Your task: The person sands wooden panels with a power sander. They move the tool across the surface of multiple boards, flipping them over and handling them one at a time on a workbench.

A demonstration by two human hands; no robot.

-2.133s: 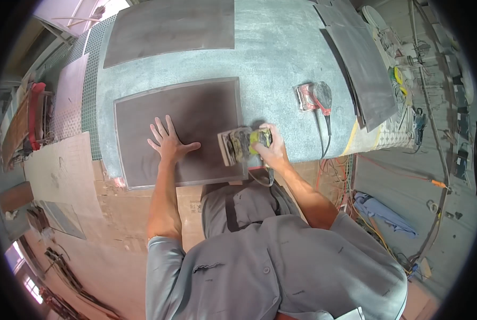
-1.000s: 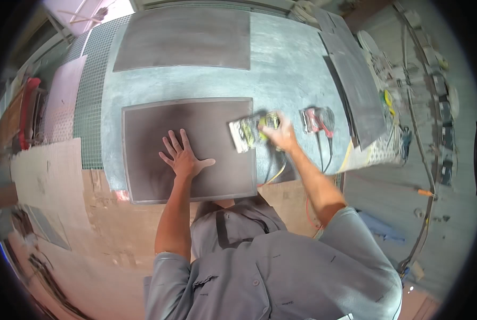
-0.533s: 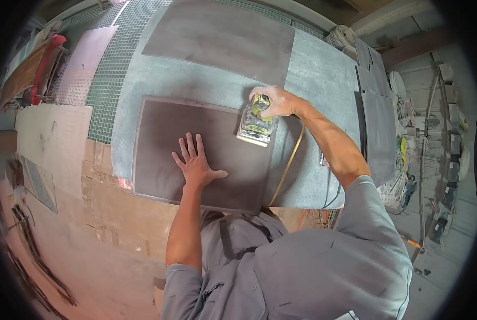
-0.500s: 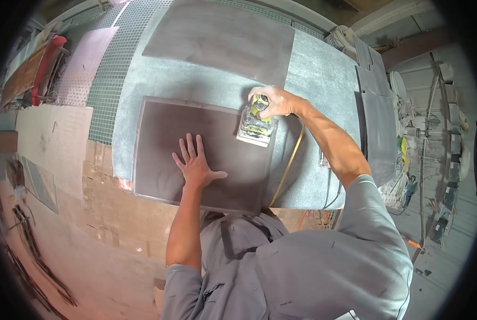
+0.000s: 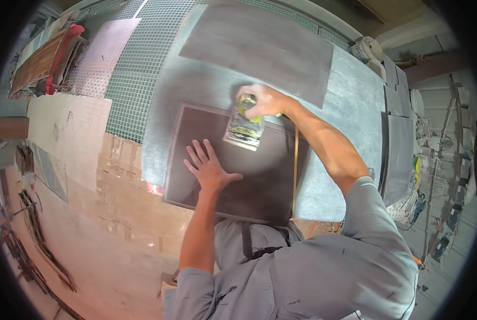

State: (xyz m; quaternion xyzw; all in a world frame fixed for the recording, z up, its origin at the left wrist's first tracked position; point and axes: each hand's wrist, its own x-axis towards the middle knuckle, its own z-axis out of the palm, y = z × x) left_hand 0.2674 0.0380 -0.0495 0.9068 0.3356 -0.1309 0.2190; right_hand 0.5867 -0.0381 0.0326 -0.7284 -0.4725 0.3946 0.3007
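Note:
A dark brown-grey flat panel [image 5: 265, 186] lies on the pale blue-grey mat in front of me. My left hand [image 5: 210, 169] rests flat on its left half, fingers spread and thumb out. A green-and-grey power sander [image 5: 243, 130] with a rectangular pad sits on the panel's far part. My right hand [image 5: 259, 101] wraps over the top of the sander, and its fingertips are slightly blurred. The yellow hose [image 5: 295, 176] runs from beneath my right forearm toward the near edge of the panel.
A second dark panel [image 5: 259, 45] lies farther away on the mat [image 5: 350, 133]. Grey sheets [image 5: 400, 154] stand at the right edge. Green grating [image 5: 137, 90] and brown cardboard [image 5: 118, 165] are on the left, near a red clamp-like piece [image 5: 73, 32].
The sander and my right hand have moved leftward across the panel, from its right edge toward the middle. My left hand stays spread on the panel. The whole view has shifted and tilted slightly.

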